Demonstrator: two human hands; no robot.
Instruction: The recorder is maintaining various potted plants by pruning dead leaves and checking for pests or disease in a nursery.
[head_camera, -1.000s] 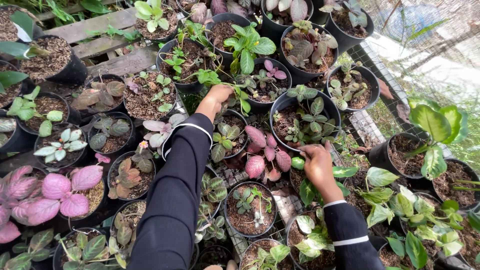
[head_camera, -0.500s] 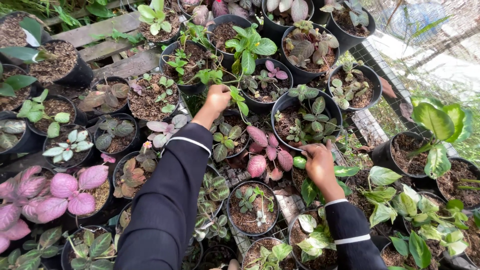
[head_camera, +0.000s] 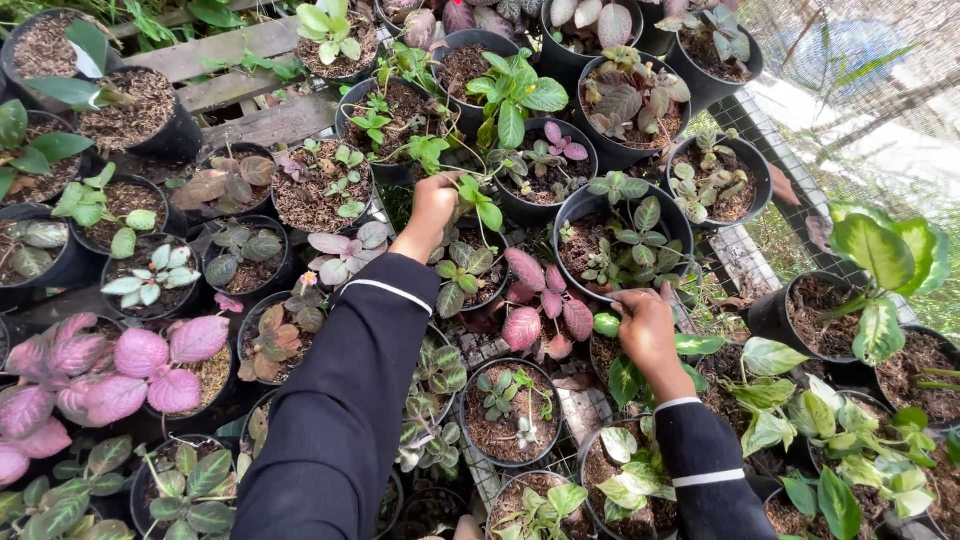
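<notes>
Up among the crowded black pots, the left hand (head_camera: 436, 197) curls shut around a trailing green stem (head_camera: 470, 195) over a small potted plant (head_camera: 462, 270). Lower right, the right hand (head_camera: 645, 325) grips the rim of a large black pot (head_camera: 575, 215), fingers curled closed.

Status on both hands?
Left hand closed on trailing green stem. Right hand on rim of round black plastic pot. Potted plants crowd all sides.
</notes>
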